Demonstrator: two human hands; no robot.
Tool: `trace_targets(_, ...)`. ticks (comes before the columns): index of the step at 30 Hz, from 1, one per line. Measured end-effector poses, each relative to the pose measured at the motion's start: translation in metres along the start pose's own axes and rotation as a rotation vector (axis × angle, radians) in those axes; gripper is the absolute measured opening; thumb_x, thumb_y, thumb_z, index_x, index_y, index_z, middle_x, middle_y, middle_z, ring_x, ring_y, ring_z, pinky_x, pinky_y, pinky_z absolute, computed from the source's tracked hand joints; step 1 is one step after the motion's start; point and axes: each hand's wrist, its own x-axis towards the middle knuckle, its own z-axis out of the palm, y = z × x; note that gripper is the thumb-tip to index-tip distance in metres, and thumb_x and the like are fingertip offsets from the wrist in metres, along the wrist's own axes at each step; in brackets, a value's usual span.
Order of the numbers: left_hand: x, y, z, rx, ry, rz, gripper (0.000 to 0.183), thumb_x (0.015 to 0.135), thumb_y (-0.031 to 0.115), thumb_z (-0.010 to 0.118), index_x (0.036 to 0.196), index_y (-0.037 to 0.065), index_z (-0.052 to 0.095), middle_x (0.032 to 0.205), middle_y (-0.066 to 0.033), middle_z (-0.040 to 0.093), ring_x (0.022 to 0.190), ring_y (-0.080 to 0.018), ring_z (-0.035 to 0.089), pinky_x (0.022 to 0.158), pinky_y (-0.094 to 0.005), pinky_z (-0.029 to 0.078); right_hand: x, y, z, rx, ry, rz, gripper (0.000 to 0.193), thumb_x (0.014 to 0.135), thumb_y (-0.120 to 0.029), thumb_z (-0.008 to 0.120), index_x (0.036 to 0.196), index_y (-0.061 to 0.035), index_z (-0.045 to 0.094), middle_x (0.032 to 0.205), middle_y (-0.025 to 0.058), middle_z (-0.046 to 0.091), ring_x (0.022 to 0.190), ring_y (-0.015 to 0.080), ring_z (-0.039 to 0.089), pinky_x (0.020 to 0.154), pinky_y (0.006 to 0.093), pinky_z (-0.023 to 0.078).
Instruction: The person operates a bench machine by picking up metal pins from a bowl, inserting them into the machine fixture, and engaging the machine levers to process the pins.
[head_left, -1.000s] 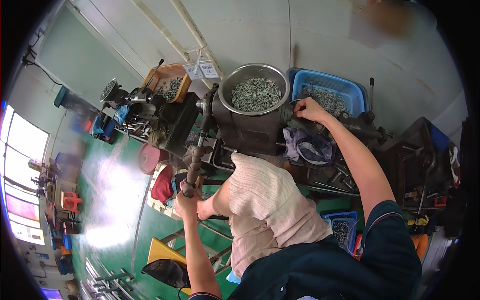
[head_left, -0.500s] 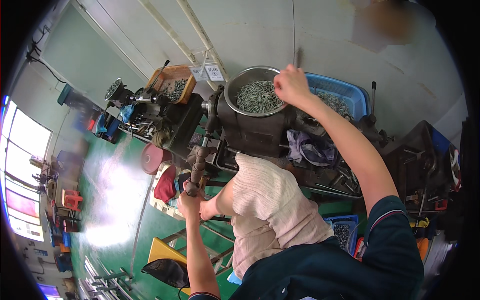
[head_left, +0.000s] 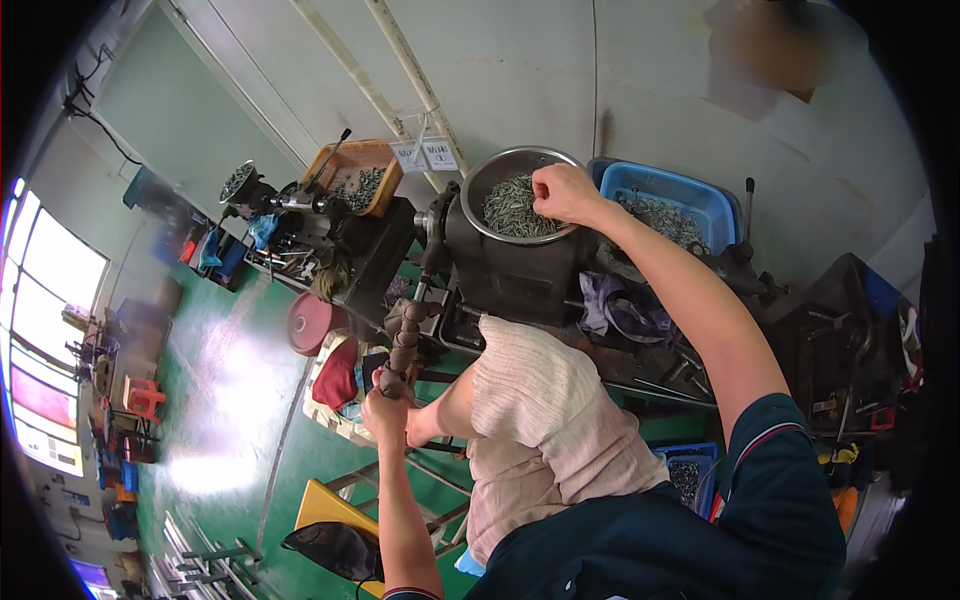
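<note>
My left hand is closed round the lower end of a brown, knobby lever handle. The handle hangs from the left end of a dark metal machine. On top of that machine sits a round steel bowl, part filled with small, thin metal pins. At the bowl's right side, my right hand dips over the rim with its fingers pinched together at the pins. Whatever is between those fingertips is hidden.
A blue plastic basin with small metal parts stands right of the bowl. Purple cloth hangs on the machine. An orange basket and a second machine are at left. A pink bucket and yellow stool sit lower.
My right hand has moved left and down from above the bowl's right rim to the pins. My left hand stays on the lever handle. The whole view has shifted slightly.
</note>
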Motion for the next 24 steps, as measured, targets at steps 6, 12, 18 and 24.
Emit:
trace_targets(6,0.000,-0.003,0.005,-0.013,0.037,-0.007,0.033,0.062,0.033,0.066,0.073,0.002,0.061,0.070,-0.0199,0.059,0.071,-0.0363,0.058,0.062,-0.0426,0.045,-0.008,0.039,-0.027,0.487,0.403,0.242,0.014,0.061,-0.015,0.061,0.064,-0.0031,0.055,0.059,0.0077,0.056,0.057,0.0181,0.054,0.055,0.0298,0.042)
trace_targets(12,0.003,-0.007,0.006,-0.035,0.051,-0.005,0.034,0.061,0.033,0.066,0.072,0.001,0.061,0.069,-0.0204,0.059,0.071,-0.0363,0.057,0.062,-0.0430,0.045,-0.059,0.116,0.009,0.363,0.165,0.431,0.010,0.061,-0.011,0.061,0.067,-0.0029,0.059,0.061,0.0073,0.058,0.059,0.0160,0.055,0.056,0.0277,0.042)
trace_targets(18,0.003,-0.007,0.009,-0.022,0.070,0.045,0.038,0.061,0.036,0.067,0.071,0.000,0.061,0.069,-0.0211,0.058,0.070,-0.0368,0.057,0.061,-0.0427,0.045,-0.091,0.113,0.031,0.514,-0.043,0.553,0.012,0.057,-0.006,0.062,0.067,-0.0024,0.058,0.063,0.0046,0.057,0.060,0.0148,0.053,0.057,0.0273,0.042)
trace_targets(24,0.000,-0.002,0.003,-0.033,0.056,0.015,0.037,0.061,0.034,0.066,0.072,-0.001,0.060,0.070,-0.0215,0.058,0.071,-0.0370,0.057,0.061,-0.0425,0.044,-0.091,0.104,0.027,0.574,-0.079,0.500,0.011,0.056,0.003,0.058,0.065,-0.0018,0.054,0.061,0.0009,0.052,0.058,0.0096,0.047,0.055,0.0231,0.038)
